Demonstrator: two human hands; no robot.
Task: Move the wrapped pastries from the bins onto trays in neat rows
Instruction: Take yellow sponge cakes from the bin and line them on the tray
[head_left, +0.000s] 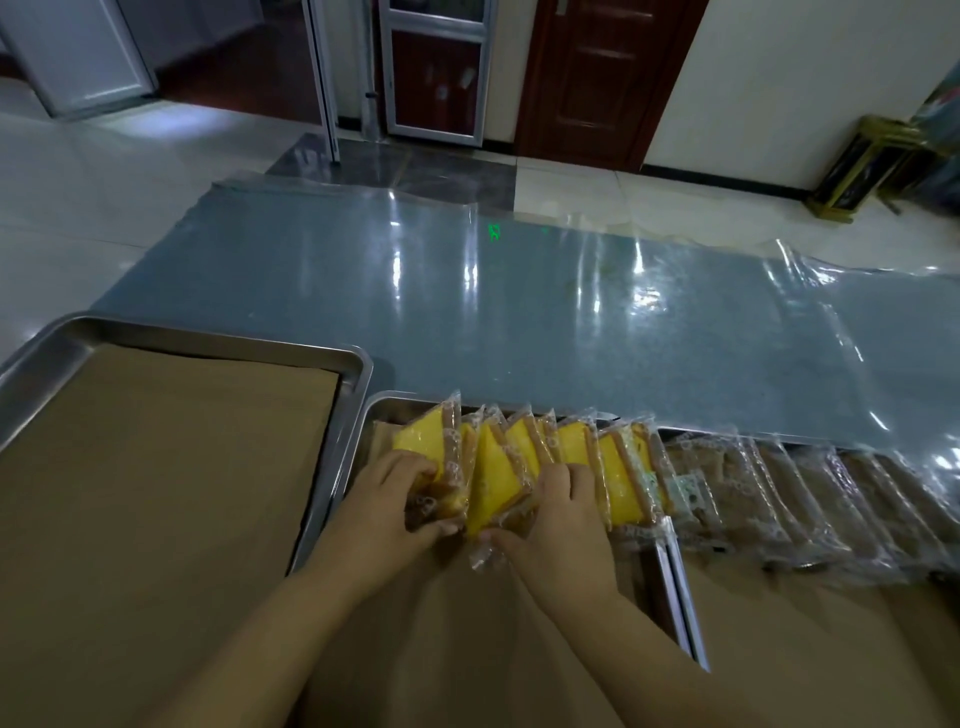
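Observation:
Several wrapped yellow pastries (621, 475) stand in a leaning row along the far edge of the middle metal tray (382, 410), which is lined with brown paper. My left hand (387, 506) grips the leftmost pastry (423, 447) at the row's left end. My right hand (558, 519) pinches another pastry (493, 483) beside it, thumb under its near edge. A further row of wrapped pastries (789, 499) lies on the tray (691, 613) to the right.
A metal tray (218, 340) lined with brown paper sits at the left, holding no pastries. The table (519, 312) is covered with shiny clear plastic sheeting. Beyond it are a tiled floor, doors and a gold stand (857, 166) at the right.

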